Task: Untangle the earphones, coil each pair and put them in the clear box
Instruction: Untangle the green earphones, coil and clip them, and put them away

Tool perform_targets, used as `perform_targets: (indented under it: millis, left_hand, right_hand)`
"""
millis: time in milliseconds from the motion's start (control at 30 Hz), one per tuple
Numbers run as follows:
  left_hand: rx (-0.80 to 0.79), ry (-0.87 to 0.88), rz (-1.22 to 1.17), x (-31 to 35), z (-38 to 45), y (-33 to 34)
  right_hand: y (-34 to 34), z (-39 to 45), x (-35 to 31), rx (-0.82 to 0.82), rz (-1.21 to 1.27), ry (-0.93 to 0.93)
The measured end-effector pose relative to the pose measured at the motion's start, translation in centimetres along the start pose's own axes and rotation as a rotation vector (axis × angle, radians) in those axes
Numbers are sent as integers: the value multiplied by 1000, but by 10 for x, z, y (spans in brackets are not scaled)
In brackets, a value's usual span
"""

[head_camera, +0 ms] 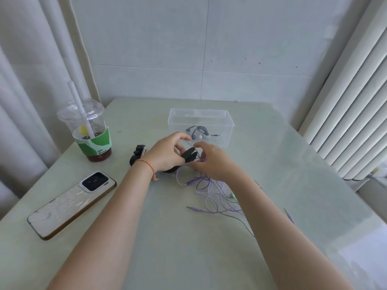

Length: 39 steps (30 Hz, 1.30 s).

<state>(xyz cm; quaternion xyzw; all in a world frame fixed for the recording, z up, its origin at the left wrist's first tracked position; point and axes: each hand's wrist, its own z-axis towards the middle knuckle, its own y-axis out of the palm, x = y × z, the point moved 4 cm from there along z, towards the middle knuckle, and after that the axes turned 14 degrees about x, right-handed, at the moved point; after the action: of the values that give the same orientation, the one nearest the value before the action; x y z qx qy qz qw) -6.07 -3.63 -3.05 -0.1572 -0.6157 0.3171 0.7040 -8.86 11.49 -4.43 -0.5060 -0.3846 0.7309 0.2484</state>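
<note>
Both hands (167, 152) (211, 159) work, seemingly gripping, purple earphones (206, 186) before clear box (201, 117).

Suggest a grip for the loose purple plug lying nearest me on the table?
Probably pinch the purple plug by its sleeve just behind the metal tip, from above: it lies flat on the table, tip pointing left, clear of the tangle.
</note>
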Motion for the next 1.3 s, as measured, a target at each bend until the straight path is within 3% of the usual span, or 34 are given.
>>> perform_targets:
  millis: [133, 267, 367, 467, 567, 667, 800, 867, 967, 1133, 1300]
  left_hand:
    - [61, -12, -204, 6, 1, -6]
    - [374, -69, -349, 3, 8, -24]
    - [523, -121, -267, -6, 11, -33]
    - [468, -160, 48, -17, 10, -30]
    - [403, -154, 395, -23, 9, -22]
    - [409, -3, 279, -7, 10, -16]
    - [40, 18, 141, 9, 4, 14]
    - [-49, 8, 120, 9, -1, 30]
    - [-26, 10, 62, 5, -4, 37]
    - [107, -12, 87, 3, 3, 14]
    - [126, -76, 495, -8, 5, -5]
  right_hand:
    - [-7, 4, 8, 53, -50, 51]
    - [-24, 9, 18, 255, 70, 147]
    - [-44, 10, 25, 446, 118, 207]
    - [-61, 10, 25, 539, 192, 194]
    - [-67, 8, 14, 503, 452, 181]
    - [-71, 5, 2, 452, 645, 120]
    - [-73, 3, -8, 425, 675, 61]
    - [-73, 2, -10, 399, 739, 54]
    - [-74, 4, -8, 411, 755, 79]
    - [-80, 11, 18, 599, 617, 295]
    - [-83, 9, 18, 582, 663, 265]
